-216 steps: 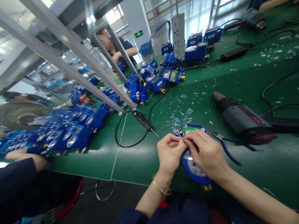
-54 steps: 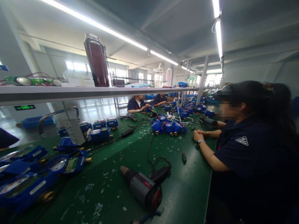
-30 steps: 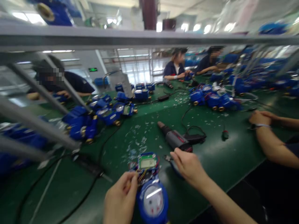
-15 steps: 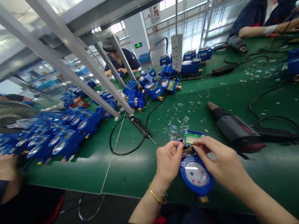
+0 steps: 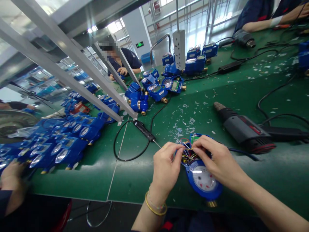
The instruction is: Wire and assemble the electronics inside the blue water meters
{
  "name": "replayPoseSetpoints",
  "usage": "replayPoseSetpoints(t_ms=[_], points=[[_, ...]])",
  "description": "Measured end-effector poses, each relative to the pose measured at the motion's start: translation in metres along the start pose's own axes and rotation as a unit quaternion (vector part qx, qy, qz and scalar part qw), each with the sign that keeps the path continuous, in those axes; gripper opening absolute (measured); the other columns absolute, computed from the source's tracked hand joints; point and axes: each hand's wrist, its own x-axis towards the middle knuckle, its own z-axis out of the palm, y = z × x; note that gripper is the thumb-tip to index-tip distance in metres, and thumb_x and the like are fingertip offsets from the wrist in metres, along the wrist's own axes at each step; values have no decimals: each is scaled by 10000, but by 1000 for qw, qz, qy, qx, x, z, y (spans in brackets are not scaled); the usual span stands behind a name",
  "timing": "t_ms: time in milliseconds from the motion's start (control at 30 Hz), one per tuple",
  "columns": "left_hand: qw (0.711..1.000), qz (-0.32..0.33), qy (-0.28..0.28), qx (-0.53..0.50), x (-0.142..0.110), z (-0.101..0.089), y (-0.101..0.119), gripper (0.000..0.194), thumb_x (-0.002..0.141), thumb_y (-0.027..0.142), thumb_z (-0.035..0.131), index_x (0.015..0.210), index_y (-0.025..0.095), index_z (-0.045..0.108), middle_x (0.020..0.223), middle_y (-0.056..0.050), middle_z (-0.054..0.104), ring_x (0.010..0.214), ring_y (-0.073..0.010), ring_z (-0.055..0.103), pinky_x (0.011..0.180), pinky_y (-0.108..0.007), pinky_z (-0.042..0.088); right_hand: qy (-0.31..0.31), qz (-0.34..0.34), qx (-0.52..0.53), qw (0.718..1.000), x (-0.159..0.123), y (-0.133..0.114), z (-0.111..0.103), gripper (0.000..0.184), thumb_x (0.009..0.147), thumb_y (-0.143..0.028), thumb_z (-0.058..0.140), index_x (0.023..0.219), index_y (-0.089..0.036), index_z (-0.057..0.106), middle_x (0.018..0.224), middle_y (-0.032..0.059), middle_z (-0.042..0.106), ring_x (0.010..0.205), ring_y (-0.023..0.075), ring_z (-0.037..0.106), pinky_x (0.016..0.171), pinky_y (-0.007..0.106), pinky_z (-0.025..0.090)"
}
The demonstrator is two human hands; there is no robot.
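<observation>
In front of me on the green table lies a blue water meter point(image 5: 204, 180) with a round clear dial and a brass end. Its upper housing is uncovered, showing a green circuit board point(image 5: 195, 138) and several thin coloured wires point(image 5: 190, 157). My left hand point(image 5: 167, 164) pinches a thin yellow wire point(image 5: 187, 149) between thumb and forefinger. On the other side, my right hand point(image 5: 214, 158) pinches the same wire, and the short length between the two hands looks stretched straight. My right fingers cover part of the board.
A heat gun point(image 5: 243, 127) rests to the right. Left of my hands lies a corded electric screwdriver point(image 5: 144, 130). Many blue meters point(image 5: 70, 148) crowd the left, others point(image 5: 156, 91) the back. A power strip point(image 5: 179, 50) hangs above. Co-workers sit around the table.
Both hands have drawn together over the wires, the left moving slightly left and up. A yellow wire now runs taut between them. My right hand covers more of the circuit board.
</observation>
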Motion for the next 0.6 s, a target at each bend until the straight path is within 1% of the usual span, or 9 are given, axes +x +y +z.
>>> replayPoseSetpoints(t_ms=[67,133,233,333,433,533,600], points=[[1000,9,-1,24,-2,-2,7,201,932,183,529,1036,213,698,952,-21,704,807,-138,620,738,-251,454,-5,6,-1,1000,0,-1,-1,167,968,-204,468,832,-186,563,818,8,551,759,127,492,694,267,392],[999,15,-26,26,-3,0,14,209,913,167,555,1062,211,694,971,-29,716,853,-156,643,767,-261,473,-3,4,-6,1000,0,-2,-1,175,965,-202,460,822,-186,559,812,16,556,762,136,493,690,274,392],[998,2,-55,-2,-2,6,16,136,910,224,581,960,209,707,897,-23,720,807,-160,650,740,-262,485,-2,-1,-16,1000,0,-4,-2,192,966,-197,444,808,-186,552,818,26,575,771,145,503,693,283,393],[998,-20,-47,-41,0,11,12,165,934,256,541,861,202,680,795,-11,698,724,-141,635,687,-246,479,-8,-13,-32,999,0,-3,-3,211,969,-205,439,790,-188,549,809,27,586,769,148,508,696,289,396],[990,-67,-41,-117,0,15,8,172,939,269,523,831,186,629,654,15,630,602,-112,597,604,-220,466,-11,-28,-43,999,0,-2,-3,225,970,-199,433,770,-188,535,791,25,583,756,147,505,700,294,390],[965,-122,-47,-228,0,19,7,188,938,300,516,821,172,587,599,28,592,535,-96,569,547,-197,466,-16,-36,-42,998,0,-1,-1,234,973,-189,424,758,-185,517,786,24,572,757,147,496,706,295,375],[951,-141,-44,-273,0,23,7,194,933,309,519,814,165,571,585,31,586,511,-87,554,526,-186,461,-18,-42,-42,998,0,-1,0,238,979,-191,418,762,-183,515,788,23,566,766,149,490,713,296,366]])
